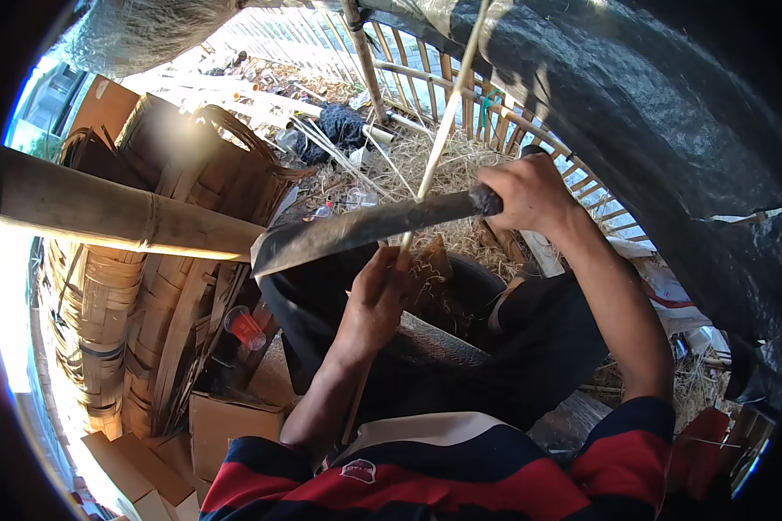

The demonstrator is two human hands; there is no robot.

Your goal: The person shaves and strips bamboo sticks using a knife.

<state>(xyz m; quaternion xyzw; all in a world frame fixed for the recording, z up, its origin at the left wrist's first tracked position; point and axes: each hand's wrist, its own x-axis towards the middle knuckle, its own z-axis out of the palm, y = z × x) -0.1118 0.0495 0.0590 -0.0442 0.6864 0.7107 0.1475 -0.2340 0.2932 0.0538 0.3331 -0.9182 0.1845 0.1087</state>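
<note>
My right hand (530, 193) is wrapped round the handle of a machete (365, 227), whose broad dark blade reaches left across my lap. Just below the blade, my left hand (379, 291) grips a thin bamboo strip (447, 122). The strip slants up and away from me, past the top of the view. Blade and strip cross a little above my left fingers; whether the edge touches the strip I cannot tell. Behind my left forearm the strip's lower end is partly hidden.
A thick bamboo pole (104, 208) juts in from the left, beside woven bamboo baskets (96, 330). A red plastic cup (245, 328) and cardboard boxes (230, 430) are near my left side. Shavings (469, 165) litter the ground before a slatted bamboo fence (413, 78). Black sheeting (669, 113) hangs at right.
</note>
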